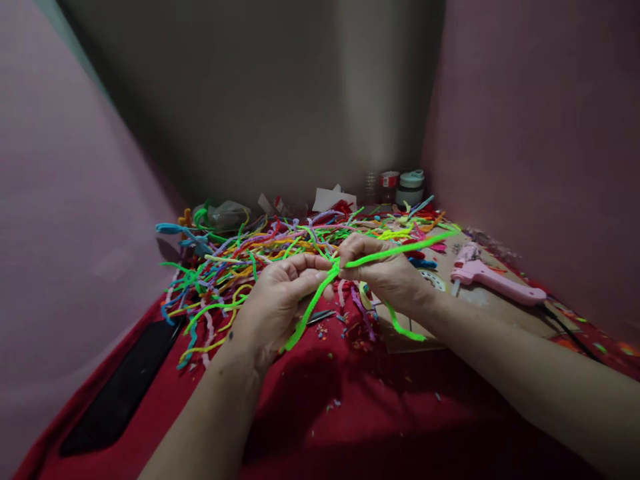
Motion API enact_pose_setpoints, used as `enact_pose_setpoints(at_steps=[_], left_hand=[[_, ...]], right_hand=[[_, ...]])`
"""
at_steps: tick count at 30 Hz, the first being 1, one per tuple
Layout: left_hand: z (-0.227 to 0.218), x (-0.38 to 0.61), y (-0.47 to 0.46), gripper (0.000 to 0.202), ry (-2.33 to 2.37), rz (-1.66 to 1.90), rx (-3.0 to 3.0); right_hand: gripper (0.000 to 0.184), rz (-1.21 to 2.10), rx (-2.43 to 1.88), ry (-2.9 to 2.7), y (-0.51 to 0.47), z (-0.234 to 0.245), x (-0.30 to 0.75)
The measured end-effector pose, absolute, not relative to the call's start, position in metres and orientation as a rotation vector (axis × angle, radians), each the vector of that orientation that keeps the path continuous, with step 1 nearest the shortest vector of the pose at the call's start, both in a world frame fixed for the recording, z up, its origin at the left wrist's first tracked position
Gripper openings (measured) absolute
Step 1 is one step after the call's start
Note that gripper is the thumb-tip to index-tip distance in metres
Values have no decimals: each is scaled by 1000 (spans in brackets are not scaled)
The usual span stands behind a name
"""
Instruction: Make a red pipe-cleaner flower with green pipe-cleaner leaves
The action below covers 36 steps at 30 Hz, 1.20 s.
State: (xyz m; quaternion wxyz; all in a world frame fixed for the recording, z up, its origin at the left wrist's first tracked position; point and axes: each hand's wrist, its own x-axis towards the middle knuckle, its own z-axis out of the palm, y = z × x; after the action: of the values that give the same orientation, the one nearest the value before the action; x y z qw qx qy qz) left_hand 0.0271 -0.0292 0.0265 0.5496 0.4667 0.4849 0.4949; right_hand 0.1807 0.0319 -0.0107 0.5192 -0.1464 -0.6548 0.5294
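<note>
Bright green pipe cleaners (400, 253) cross at a twisted joint between my two hands, above the red cloth. My left hand (280, 293) pinches the joint from the left, with one green end hanging down past the thumb. From the right, my right hand (377, 270) is closed on the same joint, and a long green length sticks out over its knuckles to the upper right. Another green end droops below my right wrist. How many pieces meet at the joint I cannot tell. Behind my hands lies a big heap of coloured pipe cleaners (280, 243).
A pink glue gun (495, 280) with a black cord rests on a cardboard sheet (480, 307) at right. A black phone (123, 387) lies at left on the red cloth (320, 413). Scissors (321, 317) lie below my hands. Jars (410, 190) stand by the back wall.
</note>
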Motion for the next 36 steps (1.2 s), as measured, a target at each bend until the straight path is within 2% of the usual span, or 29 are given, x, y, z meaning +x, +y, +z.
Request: enact_pose_setpoints(at_steps=[7, 12, 15, 22, 30, 36], left_hand=[[31, 27, -35, 14, 1131, 1188, 1123], [29, 28, -34, 15, 1103, 1142, 1175], [27, 28, -34, 16, 1125, 1147, 1219], [25, 28, -36, 17, 1187, 1200, 1293], [19, 36, -35, 12, 1007, 1304, 1247], [20, 32, -33, 12, 838, 1121, 1062]], right_hand=[[5, 1028, -366, -1604, 22, -7, 183], [9, 737, -342, -1727, 17, -4, 186], [10, 710, -332, -1734, 14, -3, 186], [9, 928, -318, -1548, 7, -8, 180], [11, 1675, -266, -969, 6, 3, 169], [17, 1967, -290, -772, 9, 6, 167]])
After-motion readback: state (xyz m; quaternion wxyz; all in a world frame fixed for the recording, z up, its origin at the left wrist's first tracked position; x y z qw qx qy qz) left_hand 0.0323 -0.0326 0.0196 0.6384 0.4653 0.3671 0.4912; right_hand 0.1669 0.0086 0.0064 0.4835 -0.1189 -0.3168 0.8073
